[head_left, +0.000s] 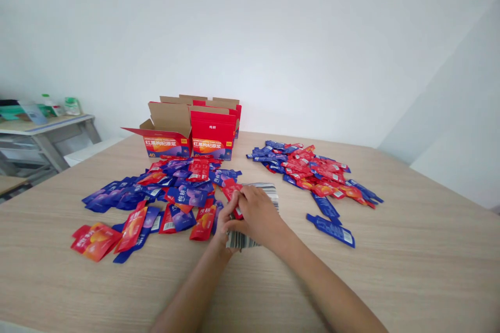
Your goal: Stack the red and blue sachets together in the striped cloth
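Observation:
Low over the table, my left hand (224,221) is closed around a red sachet (231,190), which sticks out above the fingers. My right hand (258,213) is closed over a piece with black, grey and white stripes (269,191), which looks like a cloth. Stripes show both beyond the knuckles and below the wrist. The fingers of both hands meet around the sachet and hide most of it. Just left of my hands lies a heap of red and blue sachets (187,195), some overlapping.
Open red cartons (213,132) stand behind the left heap, flaps raised. A second pile of red and blue sachets (304,166) lies to the right, with a loose blue sachet (331,230) nearer me. A side table (47,127) with bottles stands at the far left, by the wall.

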Tool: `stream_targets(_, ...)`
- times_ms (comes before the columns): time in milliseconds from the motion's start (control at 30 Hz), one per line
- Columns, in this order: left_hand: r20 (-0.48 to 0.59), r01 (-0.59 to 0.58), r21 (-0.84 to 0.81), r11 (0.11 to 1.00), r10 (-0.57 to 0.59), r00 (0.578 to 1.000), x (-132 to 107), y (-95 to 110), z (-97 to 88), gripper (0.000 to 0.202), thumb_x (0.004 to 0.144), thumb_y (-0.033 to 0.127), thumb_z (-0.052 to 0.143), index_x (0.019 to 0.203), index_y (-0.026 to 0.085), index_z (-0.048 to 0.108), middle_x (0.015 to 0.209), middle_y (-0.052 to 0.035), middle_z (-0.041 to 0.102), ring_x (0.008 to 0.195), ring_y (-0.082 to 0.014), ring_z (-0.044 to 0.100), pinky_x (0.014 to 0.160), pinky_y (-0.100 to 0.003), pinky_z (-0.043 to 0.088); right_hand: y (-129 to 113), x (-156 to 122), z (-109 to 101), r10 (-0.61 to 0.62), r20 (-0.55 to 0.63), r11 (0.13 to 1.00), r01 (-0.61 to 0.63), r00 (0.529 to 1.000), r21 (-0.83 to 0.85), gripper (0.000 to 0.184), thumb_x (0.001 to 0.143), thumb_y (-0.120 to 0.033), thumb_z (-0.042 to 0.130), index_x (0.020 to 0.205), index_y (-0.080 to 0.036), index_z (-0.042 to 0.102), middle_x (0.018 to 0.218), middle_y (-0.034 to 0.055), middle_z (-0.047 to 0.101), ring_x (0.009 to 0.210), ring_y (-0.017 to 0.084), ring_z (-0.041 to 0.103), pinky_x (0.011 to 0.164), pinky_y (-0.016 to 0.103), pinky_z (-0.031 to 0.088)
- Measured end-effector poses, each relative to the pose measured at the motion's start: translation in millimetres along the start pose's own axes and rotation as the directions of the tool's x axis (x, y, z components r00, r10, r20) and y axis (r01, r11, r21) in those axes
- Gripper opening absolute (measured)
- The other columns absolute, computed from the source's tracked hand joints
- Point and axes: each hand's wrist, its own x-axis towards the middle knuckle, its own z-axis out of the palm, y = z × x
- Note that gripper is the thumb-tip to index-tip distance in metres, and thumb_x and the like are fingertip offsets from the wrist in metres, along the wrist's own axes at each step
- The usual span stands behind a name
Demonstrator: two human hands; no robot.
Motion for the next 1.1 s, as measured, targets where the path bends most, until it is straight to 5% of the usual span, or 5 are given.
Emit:
stream_targets(100,-0.079,0.065,0.033,0.997,-0.062,0.995,3,4,-1.5,0.025,0.094,0.031,0.059,0.083,0.013,0.072,0.074,-0.0050,0.075,0.079,-0.0198,0.075,0.080,-0.028,0.059,15,-4,-5,-0.066,-0.041,0.973,0.074,0.997,0.220,0.054,0.097,-0.059,0.055,0.124,-0.013,0.064,0.117,0.0167,0.069,0.109,0.029,0.064,0.094,0.042,0.051)
stream_targets(300,-0.071,0.096,0.205,0.974,-0.083,0.994,13,4,-6.5,0.033,0.086,0.031,0.068,0.111,0.010,0.070,0.096,-0.0131,0.078,0.097,-0.0304,0.074,0.095,-0.044,0.056,60,-4,-9,0.229,-0.377,0.914,-0.065,0.897,0.401,0.028,0.098,-0.036,0.056,0.116,-0.020,0.070,0.122,0.0124,0.071,0.117,0.028,0.064,0.104,0.047,0.047)
stream_targets(700,0.106,0.070,0.462,0.884,-0.133,0.985,16,-29,-29.1,0.043,0.073,0.032,0.083,0.110,0.014,0.072,0.100,-0.0116,0.078,0.107,-0.0330,0.071,0.103,-0.047,0.048,69,2,0,0.307,-0.070,0.626,-0.147,0.949,0.766,0.025,0.088,-0.041,0.061,0.078,-0.019,0.067,0.073,0.0008,0.069,0.066,0.016,0.061,0.062,0.026,0.045)
stream_targets(900,0.054,0.097,0.438,0.894,-0.134,0.990,14,-23,-19.5,0.051,0.071,0.034,0.084,0.116,0.013,0.070,0.105,-0.0133,0.078,0.108,-0.0330,0.071,0.104,-0.046,0.048,69,7,15,0.402,-0.168,0.663,-0.160,0.900,0.731,0.043,0.095,-0.049,0.048,0.063,-0.022,0.050,0.058,-0.0031,0.052,0.057,0.014,0.047,0.054,0.025,0.034)
stream_targets(1100,0.030,0.067,0.415,0.907,-0.088,0.996,14,-20,-12.7,0.054,0.069,0.043,0.086,0.111,0.013,0.071,0.103,-0.0130,0.078,0.105,-0.0326,0.072,0.101,-0.045,0.052,75,8,24,0.497,-0.274,0.735,-0.232,0.823,0.637,0.045,0.100,-0.053,0.033,0.072,-0.023,0.051,0.071,0.0014,0.063,0.070,0.018,0.059,0.066,0.028,0.044)
